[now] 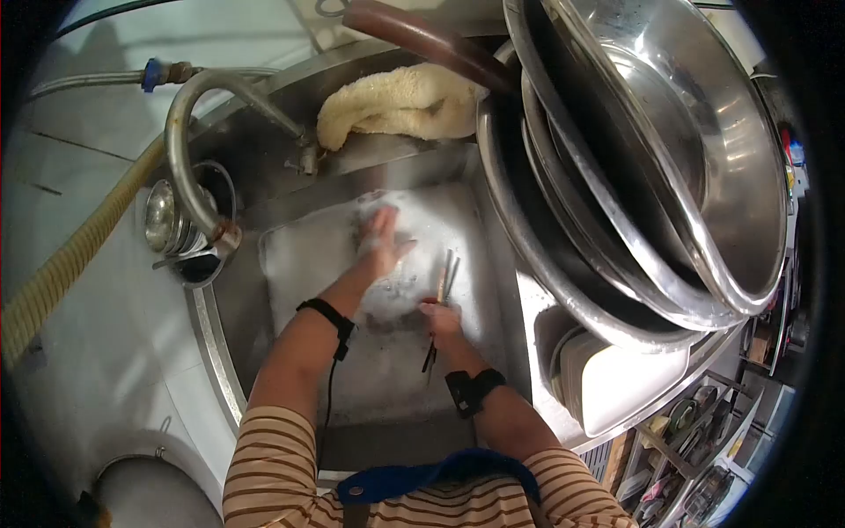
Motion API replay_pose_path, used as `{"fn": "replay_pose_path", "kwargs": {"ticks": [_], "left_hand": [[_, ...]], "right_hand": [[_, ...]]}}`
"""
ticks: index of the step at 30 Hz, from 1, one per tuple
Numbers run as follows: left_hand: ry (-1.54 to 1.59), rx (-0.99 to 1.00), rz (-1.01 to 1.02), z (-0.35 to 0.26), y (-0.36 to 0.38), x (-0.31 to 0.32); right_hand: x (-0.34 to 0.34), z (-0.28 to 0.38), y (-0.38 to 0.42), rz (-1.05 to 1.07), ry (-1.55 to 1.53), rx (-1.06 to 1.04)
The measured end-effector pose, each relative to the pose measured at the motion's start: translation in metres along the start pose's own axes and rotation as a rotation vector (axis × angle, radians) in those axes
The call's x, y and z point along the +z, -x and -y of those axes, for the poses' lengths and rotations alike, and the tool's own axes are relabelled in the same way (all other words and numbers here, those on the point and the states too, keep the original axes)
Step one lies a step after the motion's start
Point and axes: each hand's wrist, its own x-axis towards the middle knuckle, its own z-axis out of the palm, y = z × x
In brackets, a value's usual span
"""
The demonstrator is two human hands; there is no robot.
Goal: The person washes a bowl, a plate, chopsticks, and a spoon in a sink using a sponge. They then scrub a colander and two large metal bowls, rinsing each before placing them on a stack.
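Note:
My right hand point(443, 322) is closed around a few chopsticks point(448, 275), which stick out above and below the fist over the sink. Ahead and to its left, my left hand point(382, 250) is stretched out over the suds, its fingers blurred but extended and holding nothing. Foamy, soapy water point(304, 282) fills the bottom of the metal sink point(493, 282) and hides whatever lies under it. A curved faucet point(189, 150) reaches in from the upper left, its spout ending above the far rim.
Large metal basins point(739, 132) lean in a stack along the right side, beside white containers point(620, 383). A pale yellow cloth point(414, 99) lies on the back ledge, near a brown handle point(422, 40). Small metal bowls point(172, 218) sit at the left; a ribbed hose point(79, 260) runs past them.

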Motion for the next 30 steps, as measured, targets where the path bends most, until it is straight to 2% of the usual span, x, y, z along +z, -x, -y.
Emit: {"fn": "replay_pose_path", "kwargs": {"ticks": [1, 2, 3, 5, 6, 9, 10, 12, 13, 14, 15, 17, 18, 21, 22, 25, 26, 29, 30], "left_hand": [[-0.842, 0.028, 0.049, -0.01, -0.022, -0.015], [-1.377, 0.046, 0.081, -0.012, -0.037, -0.028], [-1.553, -0.028, 0.134, -0.006, -0.047, -0.039], [-1.709, -0.156, 0.241, 0.018, -0.055, -0.058], [-1.715, -0.199, 0.286, 0.029, -0.05, -0.062], [-1.499, -0.276, 0.388, 0.057, -0.001, -0.069], [-1.263, -0.315, 0.392, 0.061, 0.024, -0.066], [-0.687, -0.423, 0.378, 0.063, 0.079, -0.055], [-0.667, -0.226, 0.494, 0.029, 0.118, -0.034], [-0.612, -0.205, 0.511, 0.021, 0.139, -0.03], [-0.556, -0.186, 0.53, 0.012, 0.16, -0.026], [-0.371, -0.491, 0.367, 0.007, 0.177, -0.025], [-0.398, -0.504, 0.403, -0.007, 0.189, -0.016], [-0.219, -0.39, 0.46, 0.003, 0.213, -0.012], [-0.171, -0.388, 0.534, 0.003, 0.216, -0.017], [-0.488, 0.06, 0.502, -0.013, 0.229, -0.008], [-0.378, 0.113, 0.532, -0.028, 0.234, 0.002], [-0.402, -0.047, 0.399, -0.04, 0.246, 0.012], [-0.402, -0.071, 0.475, -0.04, 0.245, 0.009]], "right_hand": [[-0.008, 0.001, -0.008, -0.091, 0.057, -0.034], [-0.014, 0.013, -0.004, -0.069, -0.051, 0.026], [-0.016, 0.015, -0.008, -0.1, -0.095, 0.043], [-0.022, 0.013, -0.016, -0.167, -0.19, 0.078], [-0.024, 0.014, -0.017, -0.151, -0.155, 0.046], [-0.022, 0.015, -0.024, -0.116, -0.112, 0.181], [-0.016, 0.024, -0.011, -0.119, -0.045, 0.171], [-0.005, 0.02, -0.003, 0.007, -0.091, 0.106], [-0.002, 0.02, 0.002, 0.072, -0.116, 0.066], [-0.003, 0.011, -0.005, 0.252, -0.055, 0.001], [-0.001, 0.015, 0.005, 0.296, -0.036, -0.036], [0.007, 0.026, 0.024, 0.383, 0.008, -0.121], [0.013, 0.031, 0.035, 0.196, 0.094, -0.145], [0.025, 0.041, 0.071, 0.042, -0.058, -0.138], [0.026, 0.071, 0.111, 0.111, -0.078, -0.118], [-0.002, 0.063, 0.108, 0.422, -0.052, -0.254], [-0.009, 0.072, 0.12, 0.365, -0.048, -0.177], [-0.019, 0.072, 0.129, 0.383, -0.172, -0.2], [-0.024, 0.074, 0.137, 0.41, -0.199, -0.208]]}}
